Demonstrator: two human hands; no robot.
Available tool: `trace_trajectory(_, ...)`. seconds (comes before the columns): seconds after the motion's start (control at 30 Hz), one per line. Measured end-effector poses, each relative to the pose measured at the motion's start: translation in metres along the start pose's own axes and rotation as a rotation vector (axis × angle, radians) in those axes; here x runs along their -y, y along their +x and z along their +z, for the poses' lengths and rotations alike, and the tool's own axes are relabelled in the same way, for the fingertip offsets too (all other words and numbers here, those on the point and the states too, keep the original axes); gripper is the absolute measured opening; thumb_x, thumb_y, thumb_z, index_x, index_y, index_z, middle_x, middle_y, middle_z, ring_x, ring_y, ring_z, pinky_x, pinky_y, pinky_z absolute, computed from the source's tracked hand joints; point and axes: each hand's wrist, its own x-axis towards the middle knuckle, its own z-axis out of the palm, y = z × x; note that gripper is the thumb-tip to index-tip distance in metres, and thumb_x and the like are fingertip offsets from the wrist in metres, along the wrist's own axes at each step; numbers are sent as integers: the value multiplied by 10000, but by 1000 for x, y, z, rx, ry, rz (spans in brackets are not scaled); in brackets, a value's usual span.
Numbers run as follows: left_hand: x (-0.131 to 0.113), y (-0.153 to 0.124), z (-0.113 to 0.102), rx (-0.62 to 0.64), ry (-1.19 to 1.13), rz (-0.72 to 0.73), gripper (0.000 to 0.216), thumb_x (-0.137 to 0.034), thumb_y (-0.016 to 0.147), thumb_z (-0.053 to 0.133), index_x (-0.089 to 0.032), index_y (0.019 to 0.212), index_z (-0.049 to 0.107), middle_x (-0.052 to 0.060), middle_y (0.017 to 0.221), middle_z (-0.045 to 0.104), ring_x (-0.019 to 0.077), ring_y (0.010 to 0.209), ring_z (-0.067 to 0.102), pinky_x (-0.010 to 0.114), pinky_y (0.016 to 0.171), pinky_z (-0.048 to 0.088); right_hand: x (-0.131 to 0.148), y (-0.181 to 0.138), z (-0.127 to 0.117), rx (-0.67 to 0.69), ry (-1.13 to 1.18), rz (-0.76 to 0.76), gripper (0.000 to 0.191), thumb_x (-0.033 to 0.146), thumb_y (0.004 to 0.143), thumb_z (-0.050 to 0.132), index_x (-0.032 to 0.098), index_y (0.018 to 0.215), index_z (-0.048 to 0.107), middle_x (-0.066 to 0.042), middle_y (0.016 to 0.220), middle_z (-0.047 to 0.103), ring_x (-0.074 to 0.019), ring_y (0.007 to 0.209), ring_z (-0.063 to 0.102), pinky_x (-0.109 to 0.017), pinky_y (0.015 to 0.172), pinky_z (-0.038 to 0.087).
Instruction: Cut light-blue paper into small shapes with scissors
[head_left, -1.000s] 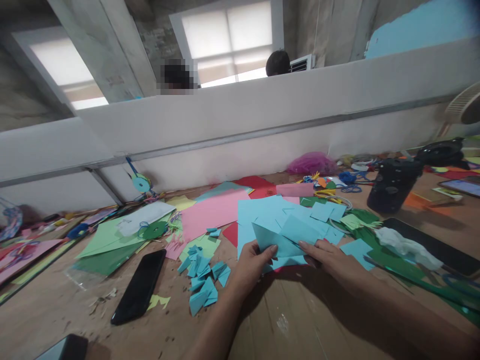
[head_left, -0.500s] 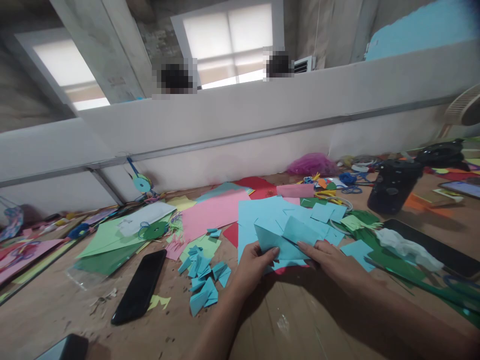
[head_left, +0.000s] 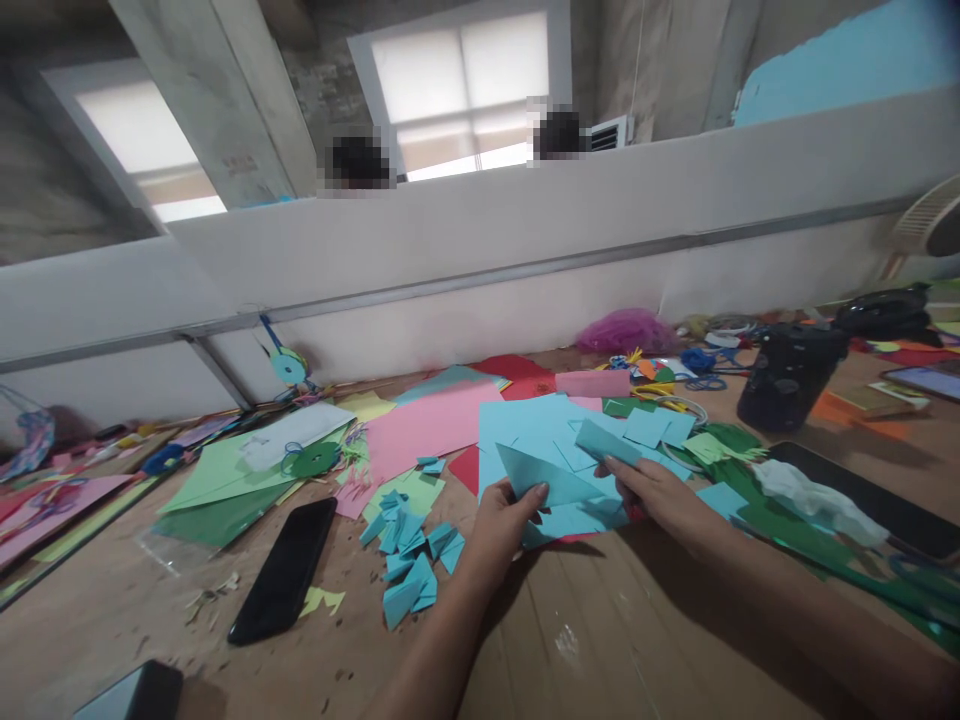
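Observation:
My left hand [head_left: 504, 520] pinches a folded blue paper triangle [head_left: 544, 478] between thumb and fingers. To its right, my right hand [head_left: 654, 492] is closed on a separate blue paper piece [head_left: 606, 443], held up and tilted. Both pieces are above a large blue paper sheet [head_left: 517, 420] on the table. Several small blue paper squares [head_left: 658, 427] lie on and beside that sheet. Left of my left forearm is a loose heap of small folded blue pieces [head_left: 411, 560].
A black phone [head_left: 283, 570] lies at left, near green sheets [head_left: 225, 480] and a pink sheet [head_left: 427, 430]. At right stand a dark cup [head_left: 787, 380] and a second black phone [head_left: 862, 500]. Behind runs a white partition [head_left: 450, 240]; two people's heads show above it.
My hands have moved apart. The right hand has drawn its blue piece up and away from the triangle in my left hand, which has tilted flatter.

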Motion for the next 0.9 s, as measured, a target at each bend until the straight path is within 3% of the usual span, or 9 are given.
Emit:
trace_trajectory(0.1, 1, 2, -1, -57, -17, 8, 428, -558, 661, 721, -139, 696, 637, 36, 589, 622, 125, 523, 522, 232, 522, 372, -2, 19, -12, -23, -205, -85, 369, 507, 888, 420, 216, 897, 647, -7, 699, 613, -199, 675, 571, -298, 635, 422)
trace_trajectory(0.17, 1, 2, -1, -81, -38, 26, 433, -560, 655, 722, -138, 701, 635, 36, 593, 621, 124, 519, 519, 235, 528, 373, -4, 27, -22, -47, -395, -134, 312, 425, 875, 452, 212, 1003, 640, -60, 887, 682, -243, 817, 619, -332, 723, 441)
trace_trajectory(0.27, -2, 2, -2, -113, -65, 37, 456, -568, 626, 736, -132, 721, 645, 47, 625, 638, 133, 537, 531, 248, 555, 388, 6, 31, -32, -143, -613, -274, 355, 344, 806, 541, 192, 1108, 648, -136, 1146, 647, -332, 1051, 578, -417, 869, 409)
trace_trajectory(0.37, -2, 3, -3, -156, -101, 41, 462, -560, 617, 745, -125, 749, 666, 60, 666, 659, 137, 559, 550, 257, 589, 405, 31, 29, -26, -75, -367, -341, 333, 405, 848, 509, 212, 1063, 673, -113, 1133, 659, -296, 1051, 586, -401, 897, 415)
trace_trajectory(0.43, -1, 3, -3, -189, -140, 45, 460, -553, 614, 752, -122, 757, 673, 62, 667, 661, 140, 562, 559, 257, 589, 408, 49, 28, -11, 71, -35, -226, 381, 499, 806, 565, 202, 1020, 671, -94, 1026, 694, -266, 934, 628, -359, 793, 467)
trace_trajectory(0.5, -1, 4, -4, -210, -179, 46, 467, -543, 601, 766, -116, 770, 682, 75, 681, 674, 145, 564, 568, 261, 585, 414, 62, 28, 9, 128, 163, -153, 380, 508, 718, 660, 183, 916, 675, -67, 883, 703, -244, 834, 628, -332, 719, 467)
trace_trajectory(0.57, -3, 4, -5, -211, -204, 56, 476, -528, 585, 781, -106, 787, 691, 89, 703, 689, 149, 560, 573, 267, 583, 425, 68, 28, 30, 140, 241, -104, 337, 479, 643, 732, 186, 788, 652, -13, 693, 660, -199, 681, 586, -299, 626, 430)
trace_trajectory(0.67, -8, 3, -6, -218, -209, 104, 453, -504, 573, 788, -106, 768, 696, 89, 696, 693, 148, 545, 568, 269, 566, 435, 68, 30, 50, 151, 339, -99, 312, 448, 586, 771, 182, 645, 619, 11, 573, 612, -161, 580, 530, -281, 573, 394)
trace_trajectory(0.9, -9, 3, -2, -264, -179, 99, 355, -440, 611, 763, -128, 764, 687, 81, 641, 687, 210, 633, 638, 279, 576, 458, 52, 41, 52, 34, 428, -60, 365, 518, 615, 757, 177, 596, 627, -33, 582, 653, -157, 566, 534, -288, 581, 411)
